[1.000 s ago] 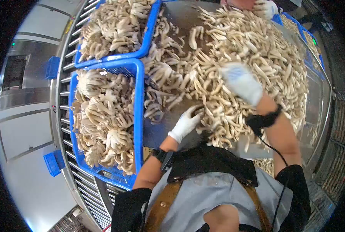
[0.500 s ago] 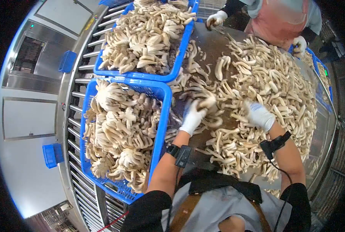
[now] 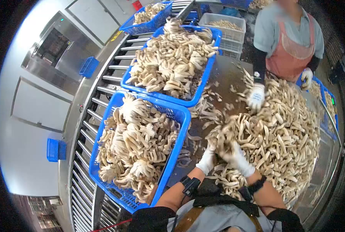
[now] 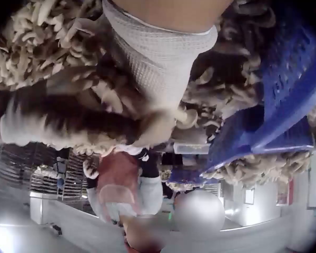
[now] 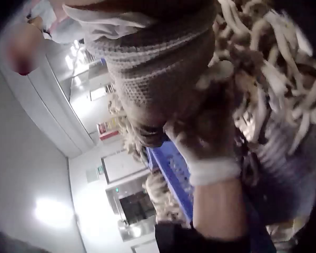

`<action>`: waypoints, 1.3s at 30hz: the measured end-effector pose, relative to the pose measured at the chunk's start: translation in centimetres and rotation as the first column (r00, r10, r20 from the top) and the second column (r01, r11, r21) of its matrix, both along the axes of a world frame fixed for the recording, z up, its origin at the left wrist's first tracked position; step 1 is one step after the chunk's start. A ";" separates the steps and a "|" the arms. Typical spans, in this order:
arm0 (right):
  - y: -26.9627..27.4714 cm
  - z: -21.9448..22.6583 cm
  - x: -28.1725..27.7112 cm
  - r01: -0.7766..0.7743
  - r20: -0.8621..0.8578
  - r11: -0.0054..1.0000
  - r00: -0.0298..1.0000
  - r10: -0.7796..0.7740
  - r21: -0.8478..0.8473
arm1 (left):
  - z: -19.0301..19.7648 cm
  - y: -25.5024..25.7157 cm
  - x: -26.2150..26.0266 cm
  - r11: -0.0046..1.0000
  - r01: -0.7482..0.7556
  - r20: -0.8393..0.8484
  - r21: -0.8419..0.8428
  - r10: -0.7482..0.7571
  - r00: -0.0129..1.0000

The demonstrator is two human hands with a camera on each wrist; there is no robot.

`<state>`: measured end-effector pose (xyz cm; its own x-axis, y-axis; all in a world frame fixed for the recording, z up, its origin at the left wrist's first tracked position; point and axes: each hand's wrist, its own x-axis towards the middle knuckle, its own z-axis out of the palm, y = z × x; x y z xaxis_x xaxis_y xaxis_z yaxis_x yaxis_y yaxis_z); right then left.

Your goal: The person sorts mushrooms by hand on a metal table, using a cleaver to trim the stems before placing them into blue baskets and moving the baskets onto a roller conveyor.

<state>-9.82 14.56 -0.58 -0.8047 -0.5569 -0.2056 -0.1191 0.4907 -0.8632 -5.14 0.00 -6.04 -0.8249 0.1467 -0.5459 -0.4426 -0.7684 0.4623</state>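
In the head view, a blurred clump of mushrooms [image 3: 224, 138] is between my two gloved hands, low over the metal table [image 3: 231, 73]. My left hand [image 3: 207, 157] grips its left side and my right hand [image 3: 239, 159] grips its right side. Loose pale mushrooms [image 3: 281, 131] are heaped to the right of the hands, and a thinner scatter lies to the left. In the right wrist view the hands come together, the left glove [image 5: 205, 153] facing the right one [image 5: 142, 79]. Motion blur and shadow hide most of the fingers there.
Close on my left, a blue crate [image 3: 176, 147] full of mushroom clusters stands on a roller conveyor [image 3: 88, 145], with another full blue crate [image 3: 213, 58] behind it. Across the table a person in a red apron [image 3: 290, 54] reaches a gloved hand [image 3: 255, 97] into the heap.
My left hand has moved from the left scatter with mushrooms toward my right hand, and both now meet at the clump. The view has tilted up, and the other person's hand has come over the heap.
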 end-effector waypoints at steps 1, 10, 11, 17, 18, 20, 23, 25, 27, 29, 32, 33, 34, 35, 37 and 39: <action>0.1 2.4 1.3 -0.071 -0.050 0.991 0.996 0.077 0.112 | -3.8 -0.2 -0.1 0.980 0.013 -0.082 0.200 0.003 0.997; 3.1 -2.3 1.4 0.557 0.636 0.674 0.754 -0.165 -0.485 | 4.0 2.2 0.1 0.573 0.150 -0.060 -0.806 -0.330 0.942; 3.2 -2.6 1.9 0.577 0.645 0.622 0.750 -0.147 -0.529 | 4.9 2.1 -0.2 0.660 0.055 -0.183 -0.749 -0.286 0.940; 4.8 -2.0 1.0 0.341 0.393 0.840 0.904 -0.169 -0.422 | 7.9 1.5 2.7 0.638 -0.064 -0.222 -0.767 -0.171 0.960; 5.7 -4.3 0.4 0.190 0.103 0.973 0.979 -0.178 -0.130 | 7.6 1.0 3.3 0.670 -0.050 -0.176 -0.741 -0.122 0.977; 7.2 -6.0 -0.2 0.204 -0.106 0.968 0.976 -0.190 0.147 | 7.3 -0.1 5.0 0.654 -0.055 -0.132 -0.754 -0.069 0.989; 5.9 4.2 2.5 0.317 -0.314 0.894 0.924 -0.216 0.316 | 2.5 -3.2 8.1 0.245 -0.036 -0.070 -0.969 -0.132 0.989; 6.5 6.0 6.9 0.375 -0.612 0.804 0.790 -0.016 0.462 | 1.9 -5.1 11.5 0.172 -0.036 -0.081 -0.984 -0.266 0.960; 6.4 3.4 12.3 0.128 -0.384 0.909 0.922 0.037 0.396 | 0.8 -4.4 14.2 -0.319 0.122 0.147 -0.940 -0.055 0.988; 6.2 -4.2 19.5 -0.417 -0.516 0.855 0.682 0.518 0.307 | -2.5 -3.5 15.5 -0.315 0.059 0.110 -0.947 -0.149 0.983; 4.6 -8.1 20.6 -0.478 -0.519 0.874 0.728 0.448 0.085 | -4.0 0.4 9.7 -0.297 -0.025 -0.013 -0.954 -0.042 0.999; 3.9 -9.0 18.1 -0.466 -0.544 0.871 0.696 0.468 0.153 | -4.2 2.0 7.0 -0.276 -0.070 -0.083 -0.959 0.037 0.996; 3.6 -10.0 16.6 -0.451 -0.563 0.865 0.666 0.489 0.219 | -4.4 2.8 3.6 -0.260 -0.115 -0.136 -0.959 0.063 0.989; 3.2 -17.6 16.2 -0.026 -0.676 0.882 0.633 0.378 0.470 | -4.5 3.8 -0.6 -0.230 -0.191 -0.192 -0.954 -0.019 0.981; 6.9 -16.3 9.9 -0.047 -0.613 0.912 0.726 0.312 0.409 | -4.9 5.7 -8.9 -0.076 -0.354 -0.308 -0.932 -0.346 0.886; 11.1 -14.6 5.8 0.045 -0.601 0.923 0.770 0.212 0.382 | -2.0 9.9 -15.6 0.432 -0.154 -0.350 -0.889 -0.423 0.835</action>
<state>-4.00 25.68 -15.14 -0.7756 -0.6183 0.1270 -0.6187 0.7050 -0.3466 -20.71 9.93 -8.01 -0.9998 -0.0220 -0.0028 -0.0077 0.2236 0.9747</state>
